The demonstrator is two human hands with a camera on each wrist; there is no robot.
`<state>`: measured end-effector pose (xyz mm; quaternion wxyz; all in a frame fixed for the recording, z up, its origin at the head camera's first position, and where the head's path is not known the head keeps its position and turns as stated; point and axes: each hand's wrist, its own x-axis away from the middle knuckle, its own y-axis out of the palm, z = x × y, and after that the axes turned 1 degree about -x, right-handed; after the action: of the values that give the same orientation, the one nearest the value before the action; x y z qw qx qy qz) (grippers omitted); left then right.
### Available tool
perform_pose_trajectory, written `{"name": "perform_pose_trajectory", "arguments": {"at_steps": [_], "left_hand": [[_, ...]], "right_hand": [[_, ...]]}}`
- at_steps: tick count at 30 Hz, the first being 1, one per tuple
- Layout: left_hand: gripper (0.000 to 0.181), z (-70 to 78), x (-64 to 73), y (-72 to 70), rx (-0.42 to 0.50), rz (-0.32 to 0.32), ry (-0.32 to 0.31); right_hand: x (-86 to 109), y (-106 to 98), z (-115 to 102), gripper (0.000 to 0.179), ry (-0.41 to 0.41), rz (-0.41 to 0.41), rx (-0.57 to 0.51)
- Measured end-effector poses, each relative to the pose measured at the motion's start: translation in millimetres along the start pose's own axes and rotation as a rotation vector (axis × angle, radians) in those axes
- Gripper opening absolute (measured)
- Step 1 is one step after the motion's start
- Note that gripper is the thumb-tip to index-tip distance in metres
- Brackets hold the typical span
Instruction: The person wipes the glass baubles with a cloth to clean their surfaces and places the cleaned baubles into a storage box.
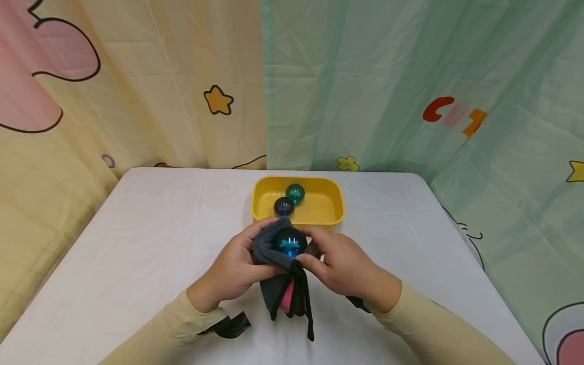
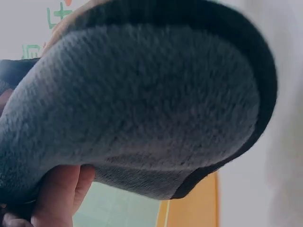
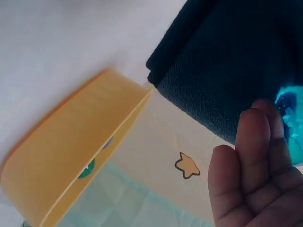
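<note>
My left hand (image 1: 234, 268) grips a dark grey cloth (image 1: 274, 289) with black edging, its thumb in front and fingers behind. Cupped in the top fold of the cloth is a clear blue ball (image 1: 290, 242), its upper face showing. From the right side, my right hand (image 1: 344, 261) holds the ball between thumb and fingers, the thumb right at the cloth's fold. The cloth's lower part hangs down with a pink patch (image 1: 287, 296) showing. In the left wrist view the cloth (image 2: 142, 94) hides the ball; in the right wrist view the ball (image 3: 294, 125) glows beside the fingers (image 3: 253, 142).
Just beyond the hands stands a yellow tray (image 1: 324, 200) on the white-covered table (image 1: 182, 223). Inside it lie a green ball (image 1: 295, 193) and a dark purple-blue ball (image 1: 284, 206). Printed curtains (image 1: 347, 76) close off the back and sides.
</note>
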<state>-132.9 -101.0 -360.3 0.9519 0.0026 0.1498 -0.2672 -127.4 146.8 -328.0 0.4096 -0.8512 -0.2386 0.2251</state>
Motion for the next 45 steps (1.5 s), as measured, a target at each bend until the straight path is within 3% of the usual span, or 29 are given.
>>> {"name": "perform_pose_trajectory", "arguments": {"at_steps": [4, 7, 10, 13, 16, 20, 23, 30, 34, 37, 40, 45], "left_hand": [[0.075, -0.2, 0.1, -0.6, 0.004, 0.019, 0.015], [0.074, -0.6, 0.2, -1.5, 0.0, 0.029, 0.019], [0.074, -0.7, 0.0, -1.7, 0.006, 0.026, 0.012], [0.074, 0.1, 0.0, -1.1, 0.015, 0.014, 0.003], [0.073, 0.8, 0.3, -0.2, 0.015, 0.007, 0.002], [0.074, 0.5, 1.1, 0.7, 0.005, 0.006, 0.003], [0.075, 0.1, 1.0, 1.0, -0.004, 0.016, 0.005], [0.075, -1.3, 0.8, 0.7, 0.0, 0.028, 0.026], [0.074, -2.4, 0.8, 0.0, 0.021, 0.021, 0.024], [0.072, -1.9, 1.0, -0.3, 0.033, 0.013, 0.03], [0.072, -1.3, 1.2, -0.2, 0.032, 0.003, 0.037], [0.073, -1.7, 1.0, 0.9, 0.032, -0.01, 0.023]], "right_hand": [[0.1, -2.2, 0.4, 0.066, -0.031, -0.016, 0.055], [0.1, -4.0, 1.1, 0.078, -0.113, 0.01, 0.167], [-0.6, -5.1, 1.3, 0.079, -0.227, 0.074, 0.289], [-0.9, -5.6, 0.4, 0.074, -0.276, 0.102, 0.335], [-0.3, -4.8, -0.6, 0.068, -0.191, 0.046, 0.23], [-0.5, -0.1, 2.0, 0.05, -0.026, -0.015, -0.048], [-1.2, 2.7, 3.3, 0.043, -0.003, -0.003, -0.11], [0.5, -4.6, -3.7, 0.076, -0.078, -0.034, 0.148], [2.0, -6.0, -4.9, 0.077, -0.205, 0.064, 0.346], [2.3, -5.6, -4.8, 0.072, -0.257, 0.139, 0.407], [2.6, -4.6, -4.1, 0.069, -0.213, 0.125, 0.327], [2.9, -0.6, -0.9, 0.054, -0.038, 0.018, -0.006]]}}
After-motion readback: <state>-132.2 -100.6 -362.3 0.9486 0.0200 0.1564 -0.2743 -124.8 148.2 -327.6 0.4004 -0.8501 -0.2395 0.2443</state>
